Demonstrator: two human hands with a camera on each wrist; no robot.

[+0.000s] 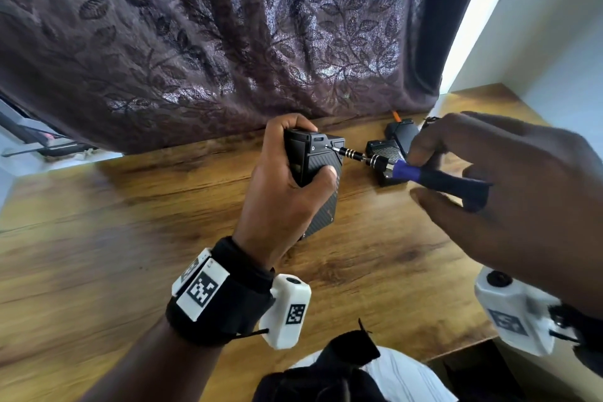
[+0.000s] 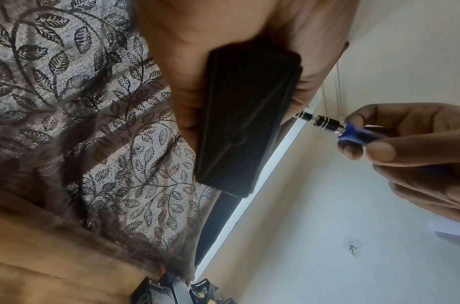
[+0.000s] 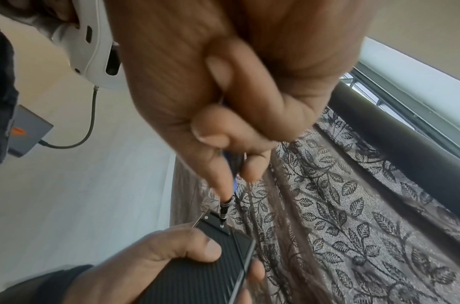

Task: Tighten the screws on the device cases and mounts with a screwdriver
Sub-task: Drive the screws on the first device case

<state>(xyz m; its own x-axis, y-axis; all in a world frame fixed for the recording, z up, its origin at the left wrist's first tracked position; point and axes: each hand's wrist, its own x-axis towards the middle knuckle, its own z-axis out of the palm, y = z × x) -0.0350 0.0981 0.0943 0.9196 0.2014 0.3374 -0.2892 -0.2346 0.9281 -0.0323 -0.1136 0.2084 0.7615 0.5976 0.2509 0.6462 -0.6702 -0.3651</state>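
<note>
My left hand (image 1: 287, 173) grips a black ribbed device case (image 1: 321, 173), held upright above the wooden table (image 1: 130, 238); thumb on its front, fingers round its back. My right hand (image 1: 489, 179) pinches a screwdriver (image 1: 424, 174) with a blue and black handle. Its banded metal shaft (image 1: 354, 155) points left, and the tip sits at a screw on the case's upper right corner (image 1: 327, 147). The left wrist view shows the case's back (image 2: 247, 123) and the screwdriver (image 2: 351, 131) coming in from the right. In the right wrist view the shaft (image 3: 225, 207) meets the case's top edge (image 3: 218, 224).
Two more black cases or mounts (image 1: 388, 163) (image 1: 401, 132) lie on the table behind the screwdriver, near an orange-tipped object (image 1: 396, 115). A purple leaf-patterned curtain (image 1: 228, 42) hangs along the table's far edge. A white wall (image 1: 538, 42) rises at the right.
</note>
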